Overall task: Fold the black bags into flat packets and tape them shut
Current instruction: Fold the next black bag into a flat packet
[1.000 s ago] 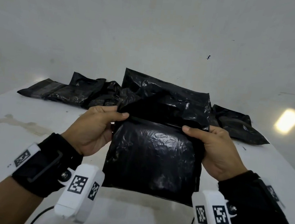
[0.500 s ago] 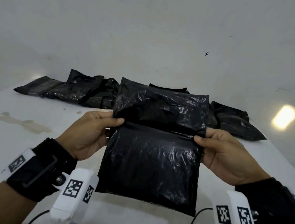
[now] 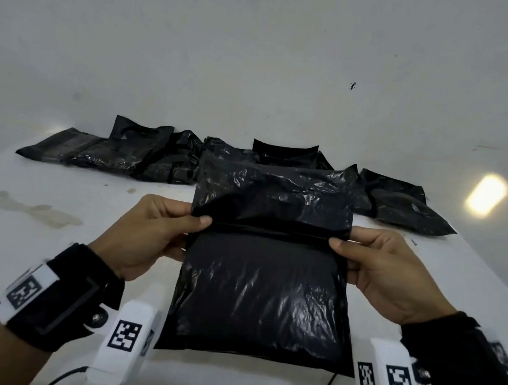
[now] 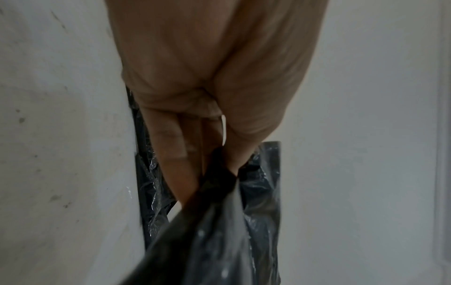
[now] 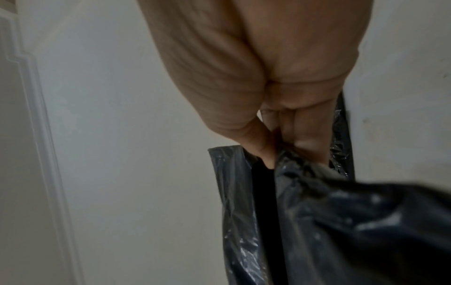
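Observation:
A shiny black bag (image 3: 261,300) stands in front of me over the white table (image 3: 50,245), its lower edge near the table's front. My left hand (image 3: 159,235) pinches its left edge at the fold line, thumb on the near face. My right hand (image 3: 386,267) pinches the right edge at the same height. The upper flap (image 3: 274,194) rises behind the fold and leans toward me. The left wrist view shows the left hand's fingers (image 4: 175,160) and thumb clamped on the black plastic (image 4: 219,231). In the right wrist view thumb and fingers (image 5: 307,142) squeeze the bag's edge (image 5: 341,221).
A row of other black bags (image 3: 117,154) lies along the far side of the table against the white wall, with more of these bags (image 3: 403,206) at the right. A pale stain (image 3: 22,210) marks the table at the left. Cables trail off near the front edge.
The crumpled top flap has been straightened and pulled taut between both hands. The hands have spread apart to the bag's two side edges.

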Tool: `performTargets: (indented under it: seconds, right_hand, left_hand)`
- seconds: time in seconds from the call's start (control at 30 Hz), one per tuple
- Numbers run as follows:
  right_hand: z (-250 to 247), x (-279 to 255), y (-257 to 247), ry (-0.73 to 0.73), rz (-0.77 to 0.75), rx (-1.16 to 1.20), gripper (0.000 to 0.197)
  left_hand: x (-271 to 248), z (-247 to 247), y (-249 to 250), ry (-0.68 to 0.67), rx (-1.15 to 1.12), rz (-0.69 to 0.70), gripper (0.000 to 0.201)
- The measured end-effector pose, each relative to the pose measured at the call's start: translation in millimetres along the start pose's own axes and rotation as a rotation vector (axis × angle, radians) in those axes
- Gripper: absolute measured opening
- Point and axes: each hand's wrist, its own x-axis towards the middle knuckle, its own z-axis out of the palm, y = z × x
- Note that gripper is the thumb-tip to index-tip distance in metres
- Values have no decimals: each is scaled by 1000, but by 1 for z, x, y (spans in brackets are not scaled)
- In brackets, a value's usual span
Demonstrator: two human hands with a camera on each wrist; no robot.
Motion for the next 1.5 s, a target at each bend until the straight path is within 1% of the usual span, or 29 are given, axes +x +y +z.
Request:
performTargets:
  seconds: [0.07, 0.13, 0.17, 0.2, 0.27, 0.3, 0.33, 0.4, 0.47, 0.5, 0.6, 0.67, 0.73, 0.77, 0.8, 0.83, 0.87, 0.93, 0.97, 1.0, 1.07, 1.1, 1.13, 1.2, 1.23, 1.27, 1.37, 1.5]
  right_hand:
    - [-1, -1, 1, -2, -18, 33, 22]
    - [-3, -1, 2, -10, -34, 54, 27]
    - [-4, -1, 3, -16, -42, 60, 31]
    - [-6, 0, 4, -22, -49, 67, 35]
    - [-7, 0, 5, -31, -63, 95, 38]
    - [-8, 0, 6, -38, -73, 111, 36]
    - [-9, -1, 6, -48, -86, 125, 34]
    - [-9, -2, 7, -68, -108, 132, 29]
    - [-9, -3, 7, -72, -120, 128, 24]
    - [-10, -4, 6, -58, -124, 136, 21]
    - [-21, -6, 1, 10, -156, 191, 9]
    - [-28, -8, -3, 38, -170, 191, 8]
    - [-28, -7, -2, 36, -156, 152, 10]
    - [-25, -6, -1, 25, -140, 140, 10]
    - [-21, -5, 1, 18, -121, 144, 10]
    - [-15, -3, 2, 15, -91, 152, 13]
    - [-10, -1, 3, 16, -53, 168, 17]
    - [-1, 0, 3, 6, 70, 266, 26]
    - [2, -1, 1, -16, 143, 319, 32]
    - [3, -1, 2, -49, 204, 337, 43]
    - [6, -1, 6, -112, 249, 288, 67]
    - [8, -1, 8, -127, 236, 265, 69]
    - [10, 0, 10, -128, 211, 243, 62]
    - [13, 1, 11, -114, 171, 200, 47]
    - [13, 2, 12, -104, 166, 182, 45]
    - [12, 3, 13, -98, 162, 169, 44]
    - [12, 3, 13, -92, 148, 159, 40]
    - [10, 2, 10, -83, 118, 147, 36]
  left_hand:
    - [1, -3, -3, -19, -50, 34, 33]
    - [-1, -6, -4, -52, -90, 67, 54]
    - [0, -6, -4, -59, -101, 83, 58]
    - [0, -6, -4, -61, -106, 95, 54]
    - [1, -5, -4, -65, -131, 111, 31]
    - [1, -5, -3, -63, -145, 119, 24]
    - [1, -6, -4, -67, -156, 126, 23]
    - [1, -8, -5, -100, -156, 145, 29]
    - [1, -11, -6, -123, -152, 169, 48]
    - [1, -13, -6, -108, -152, 183, 54]
    - [-1, -23, 0, -13, -198, 217, 60]
    - [-2, -29, 4, 15, -231, 228, 61]
    - [-3, -27, 7, -5, -221, 229, 56]
    - [-2, -24, 5, -23, -209, 225, 49]
    - [-2, -19, 6, -41, -206, 212, 35]
    - [0, -16, 4, -38, -198, 209, 19]
    - [0, -11, 6, -22, -177, 204, 8]
    - [3, -7, 5, 14, -76, 208, 40]
    - [4, -7, 5, 6, -47, 222, 52]
    - [3, -5, 6, 3, -26, 229, 56]
    - [3, -4, 8, -12, 29, 255, 51]
    - [4, -5, 8, -9, 65, 269, 47]
    - [4, -5, 8, -6, 105, 283, 46]
    - [5, -10, 8, -6, 172, 302, 53]
    - [6, -12, 8, -6, 194, 312, 55]
    - [6, -13, 8, -11, 208, 321, 52]
    - [4, -14, 12, -51, 166, 340, 32]
    - [2, -17, 17, -141, 79, 314, 33]
